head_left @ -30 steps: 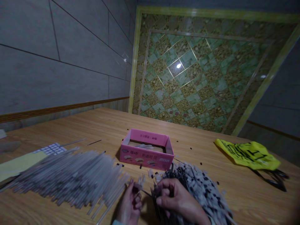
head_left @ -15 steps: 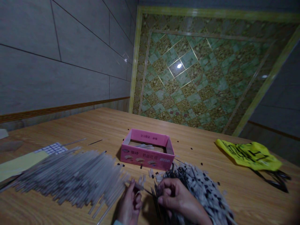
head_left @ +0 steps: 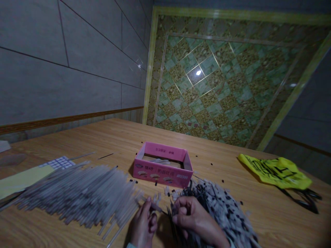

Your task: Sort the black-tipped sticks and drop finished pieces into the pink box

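My left hand (head_left: 143,222) is closed, thumb and forefinger pinching a slim greyish tube (head_left: 156,207). A thin dark tip on that tube points right, towards my right hand (head_left: 193,217). The fingers of my right hand are curled in a pinch; whatever lies between them is too small to make out. Beneath and beside it spreads a heap of thin dark and pale grey strips (head_left: 222,206) with black ends. To the left of my left hand lies a broad pile of clear, straw-like tubes (head_left: 90,194).
A pink open box (head_left: 160,173) holding a few pale tubes stands beyond my hands. A yellow bag (head_left: 276,170) with black handles lies on the right. Yellow paper (head_left: 26,181) and a checked sheet (head_left: 60,163) lie left. Small black bits dot the wooden table (head_left: 103,134).
The greyish tube in my left hand has shifted slightly to the right and down. My right hand has moved a little left, still pinched.
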Demonstrator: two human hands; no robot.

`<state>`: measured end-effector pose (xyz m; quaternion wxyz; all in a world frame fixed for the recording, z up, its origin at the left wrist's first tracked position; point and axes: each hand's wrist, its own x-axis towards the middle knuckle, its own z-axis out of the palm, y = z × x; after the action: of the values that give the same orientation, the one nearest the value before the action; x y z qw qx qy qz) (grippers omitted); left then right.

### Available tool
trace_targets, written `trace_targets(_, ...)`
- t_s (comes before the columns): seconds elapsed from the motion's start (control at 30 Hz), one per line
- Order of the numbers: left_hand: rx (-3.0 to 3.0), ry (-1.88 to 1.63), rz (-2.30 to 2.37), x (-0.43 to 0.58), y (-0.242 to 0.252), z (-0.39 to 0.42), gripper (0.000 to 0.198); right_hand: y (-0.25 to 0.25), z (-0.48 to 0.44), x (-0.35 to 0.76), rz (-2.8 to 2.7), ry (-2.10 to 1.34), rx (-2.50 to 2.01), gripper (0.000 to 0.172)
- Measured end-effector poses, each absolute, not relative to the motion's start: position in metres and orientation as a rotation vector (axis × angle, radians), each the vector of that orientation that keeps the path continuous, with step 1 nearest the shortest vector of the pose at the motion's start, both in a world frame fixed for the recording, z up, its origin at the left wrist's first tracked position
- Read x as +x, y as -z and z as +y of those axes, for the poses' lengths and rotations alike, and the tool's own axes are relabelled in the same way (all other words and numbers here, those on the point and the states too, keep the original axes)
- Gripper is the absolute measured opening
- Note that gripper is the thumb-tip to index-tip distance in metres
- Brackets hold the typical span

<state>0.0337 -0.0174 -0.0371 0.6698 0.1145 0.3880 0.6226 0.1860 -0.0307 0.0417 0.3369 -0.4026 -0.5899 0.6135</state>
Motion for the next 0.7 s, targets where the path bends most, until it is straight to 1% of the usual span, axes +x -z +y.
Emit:
trace_targets(0.17,0.327,-1.356,0.911,0.036,0.036,-0.02,0.035,-0.036,-0.031,0.179,-1.519,-1.573,-1.062,0.02)
trace_targets(0.3,0.281,-1.276,0.851,0.038,0.034,-0.021,0.032,-0.03,-0.026,0.165,-1.492,-1.474,-1.096,0.032)
trace_targets(0.37,0.178,-1.237,0.756,0.038,0.032,-0.021,0.023,-0.026,-0.02,0.16,-1.437,-1.373,-1.128,0.036)
trace_targets(0.43,0.027,-1.241,0.63,0.037,0.029,-0.02,0.015,-0.021,-0.014,0.159,-1.398,-1.149,-1.216,0.036)
trace_targets(0.47,-0.047,-1.252,0.568,0.036,0.026,-0.02,0.016,-0.018,-0.011,0.16,-1.407,-0.982,-1.284,0.033)
trace_targets(0.6,-0.211,-1.262,0.428,0.032,0.019,-0.019,0.028,-0.003,-0.002,0.166,-1.616,-0.259,-1.681,0.012)
trace_targets(0.7,-0.245,-1.231,0.408,0.031,0.018,-0.019,0.031,0.01,0.005,0.165,-1.795,0.046,-1.879,0.013)
